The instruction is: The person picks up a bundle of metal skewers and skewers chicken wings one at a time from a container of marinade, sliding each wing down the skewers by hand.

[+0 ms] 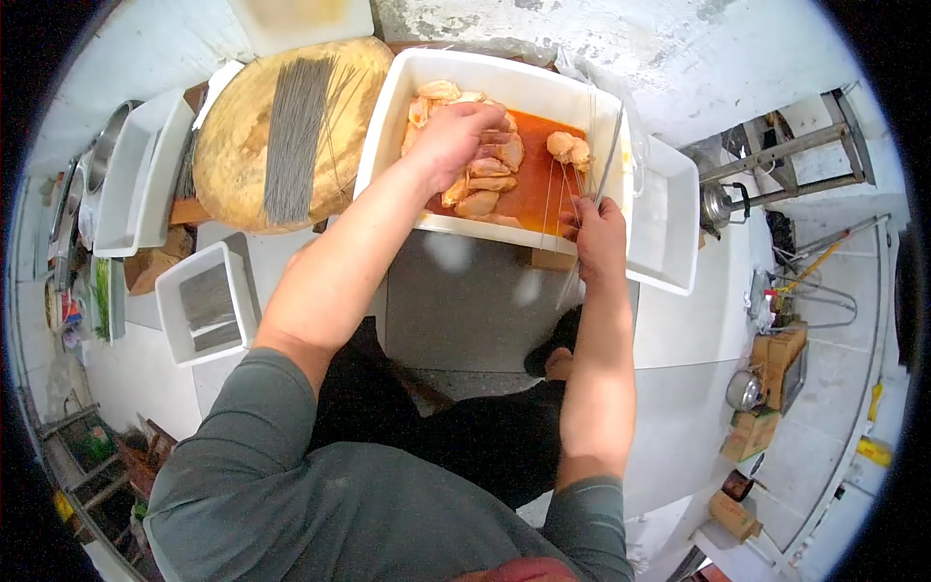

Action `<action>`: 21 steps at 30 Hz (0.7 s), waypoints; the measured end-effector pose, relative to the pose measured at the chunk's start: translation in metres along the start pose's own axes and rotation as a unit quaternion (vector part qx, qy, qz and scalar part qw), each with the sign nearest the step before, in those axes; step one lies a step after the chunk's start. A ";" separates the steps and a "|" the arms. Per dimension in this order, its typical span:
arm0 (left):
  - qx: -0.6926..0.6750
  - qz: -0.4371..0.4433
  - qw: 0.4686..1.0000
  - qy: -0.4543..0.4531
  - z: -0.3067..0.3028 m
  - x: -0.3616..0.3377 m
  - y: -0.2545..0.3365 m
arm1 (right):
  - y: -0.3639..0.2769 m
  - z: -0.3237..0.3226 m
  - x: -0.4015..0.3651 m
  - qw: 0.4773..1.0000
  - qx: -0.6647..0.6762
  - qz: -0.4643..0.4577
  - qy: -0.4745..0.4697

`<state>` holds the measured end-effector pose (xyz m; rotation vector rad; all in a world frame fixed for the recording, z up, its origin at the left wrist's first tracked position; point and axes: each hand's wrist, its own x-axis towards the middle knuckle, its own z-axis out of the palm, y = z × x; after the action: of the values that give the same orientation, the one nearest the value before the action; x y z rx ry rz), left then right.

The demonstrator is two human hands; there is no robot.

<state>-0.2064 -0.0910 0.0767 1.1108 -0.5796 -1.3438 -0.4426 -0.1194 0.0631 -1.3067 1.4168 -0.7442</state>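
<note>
My left hand [462, 144] reaches over pale raw meat pieces [492, 184] heaped at the left of a white tub [388, 126]. Its fingers are stretched out and slightly apart, with the tips right by the meat. Over the tub's right side, my right hand [599, 239] is closed around several thin metal skewers [609, 155]. Some of them fan out to the left of the hand, and a lump of meat [568, 149] shows at their upper ends. Reddish-orange marinade [529, 206] covers the tub's floor.
Left of the tub, a round wooden chopping block [228, 145] carries a flat bundle of skewers [296, 141]. A small white bin [175, 281] with more skewers stands below it. Another white tub [677, 213] adjoins on the right. A metal kettle [745, 390] sits farther right.
</note>
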 end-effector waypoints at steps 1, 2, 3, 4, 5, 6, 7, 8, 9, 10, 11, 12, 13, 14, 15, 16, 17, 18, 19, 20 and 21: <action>0.001 0.002 1.000 0.000 -0.001 0.000 0.000 | 0.001 0.000 0.001 1.000 -0.001 0.007 -0.007; 0.003 0.003 1.000 0.001 -0.001 0.000 0.000 | 0.002 0.000 0.002 1.000 0.007 0.001 -0.005; 0.005 0.004 1.000 0.001 -0.001 0.000 0.000 | 0.001 -0.001 0.001 1.000 0.015 -0.006 -0.003; -0.001 -0.004 1.000 -0.002 -0.002 -0.001 0.001 | 0.000 -0.001 0.000 1.000 0.023 -0.011 -0.002; -0.007 -0.012 1.000 -0.005 -0.003 -0.001 0.002 | -0.001 -0.001 -0.001 1.000 -0.001 -0.024 0.014; -0.014 -0.020 1.000 -0.008 -0.004 -0.002 0.004 | -0.004 -0.002 -0.004 0.999 -0.026 -0.037 0.030; -0.010 -0.012 1.000 -0.008 -0.004 -0.003 0.005 | -0.004 -0.002 -0.006 0.996 -0.051 -0.051 0.046; -0.007 -0.004 1.000 -0.008 -0.003 -0.004 0.006 | -0.003 -0.004 -0.006 0.990 -0.099 -0.084 0.053; -0.003 0.004 1.000 -0.007 -0.003 -0.004 0.007 | -0.003 -0.005 -0.006 0.980 -0.147 -0.117 0.059; -0.002 0.010 1.000 -0.006 -0.003 -0.004 0.006 | -0.003 -0.005 -0.008 0.967 -0.193 -0.150 0.066; -0.001 0.016 1.000 -0.005 -0.002 -0.004 0.004 | -0.003 -0.006 -0.011 0.959 -0.227 -0.154 0.065; 0.000 0.023 1.000 -0.004 -0.002 -0.002 0.003 | -0.011 -0.005 -0.018 0.950 -0.260 -0.157 0.065; 0.002 0.022 1.000 -0.008 -0.004 0.000 0.001 | -0.017 -0.003 -0.025 0.940 -0.294 -0.160 0.066; 0.004 0.021 1.000 -0.013 -0.005 0.004 -0.002 | -0.021 0.001 -0.031 0.941 -0.292 -0.163 0.060; 0.006 0.020 1.000 -0.017 -0.006 0.005 -0.002 | -0.024 0.005 -0.037 0.941 -0.289 -0.165 0.055; -0.006 0.014 1.000 -0.013 -0.006 0.006 -0.002 | -0.026 0.010 -0.042 0.942 -0.287 -0.167 0.049; -0.017 0.008 1.000 -0.009 -0.007 0.007 -0.002 | -0.023 0.015 -0.043 0.945 -0.283 -0.159 0.031; -0.028 0.002 1.000 -0.005 -0.007 0.007 -0.002 | -0.020 0.019 -0.043 0.948 -0.279 -0.151 0.014; -0.025 0.008 1.000 0.006 -0.009 0.009 -0.002 | -0.018 0.023 -0.044 0.951 -0.274 -0.142 -0.003; -0.022 0.014 1.000 0.016 -0.014 0.012 -0.001 | -0.017 0.026 -0.046 0.948 -0.289 -0.135 -0.019; -0.018 0.019 0.999 0.025 -0.019 0.013 0.003 | -0.016 0.030 -0.047 0.944 -0.303 -0.127 -0.035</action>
<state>-0.1863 -0.0981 0.0677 1.0965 -0.5360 -1.2841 -0.4148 -0.0721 0.0822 -2.0002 1.4933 -0.4239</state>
